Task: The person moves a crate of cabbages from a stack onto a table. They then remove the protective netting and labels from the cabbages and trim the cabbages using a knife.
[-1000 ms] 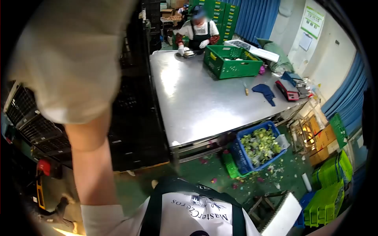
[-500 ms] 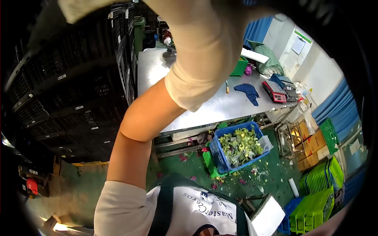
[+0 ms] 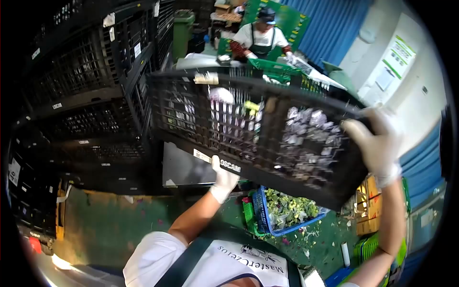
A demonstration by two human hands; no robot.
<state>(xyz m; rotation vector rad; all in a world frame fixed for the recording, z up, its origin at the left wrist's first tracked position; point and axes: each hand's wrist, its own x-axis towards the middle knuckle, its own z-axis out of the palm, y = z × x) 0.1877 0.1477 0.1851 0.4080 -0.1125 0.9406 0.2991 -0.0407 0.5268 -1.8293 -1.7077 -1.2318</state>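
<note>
A large black crate (image 3: 270, 143) with slotted sides hangs tilted in front of me, its right end lower. Purple and whitish produce shows through its slots. My left hand (image 3: 224, 177), in a white glove, holds the crate's lower edge beside the printed label. At the upper right corner my right hand (image 3: 380, 141), also gloved and slightly blurred, grips the rim. The crate hides most of the metal table (image 3: 184, 165).
Stacked black crates (image 3: 76, 115) rise on the left. A co-worker (image 3: 263, 36) stands behind the table near a green crate (image 3: 275, 69). A blue basket of leaf trimmings (image 3: 260, 210) sits on the floor below, with green crates (image 3: 366, 251) at the lower right.
The black crate has come into view, held in both hands. The raised arm that crossed the view has moved away, and both gloved hands now show.
</note>
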